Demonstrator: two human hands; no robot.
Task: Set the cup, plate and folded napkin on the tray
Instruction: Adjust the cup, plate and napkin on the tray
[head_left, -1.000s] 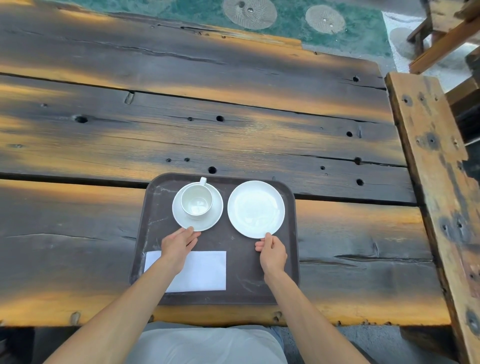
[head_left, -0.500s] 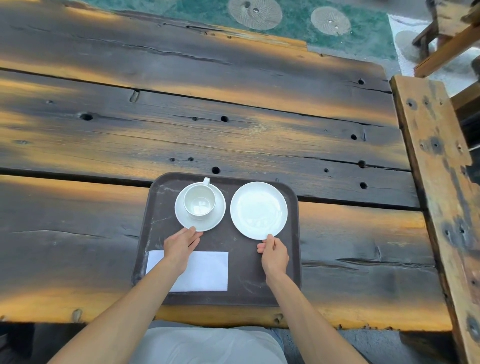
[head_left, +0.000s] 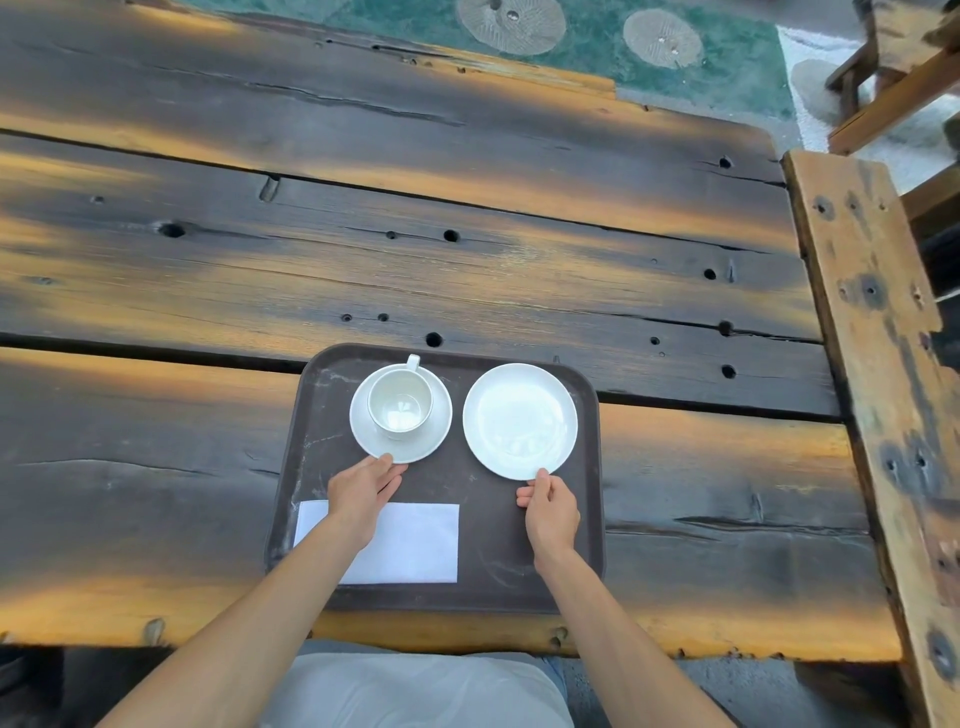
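A: Where does everything sit?

B: All three pieces are on the brown tray (head_left: 582, 519). The cup (head_left: 400, 405) stands upright on a saucer (head_left: 439, 436) just beyond the left hand (head_left: 361, 491). The plate (head_left: 519, 421) lies flat just beyond the right hand (head_left: 550, 512). The folded napkin (head_left: 415, 543) lies under the left wrist, on the near side of that hand.

A: And the hands themselves?

B: The left one is open and loose, its fingertips (head_left: 387, 460) touching the saucer's near rim and closed on nothing. The right one pinches the plate's near rim between thumb and fingers; how firmly, I cannot tell.

A: So what step is this?

B: I judge it a final squaring-up, nudging saucer and plate into place side by side.

A: How would you do it well?

B: Push low and slowly along the tray, away from the fingertips, so the cup does not rock on its saucer. Keep the plate flat; lifting the pinched rim would tip the far edge down. Leave the gap between saucer and plate so the china does not knock. Then draw the left forearm straight back, lifting clear of the napkin so it is not dragged or unfolded.
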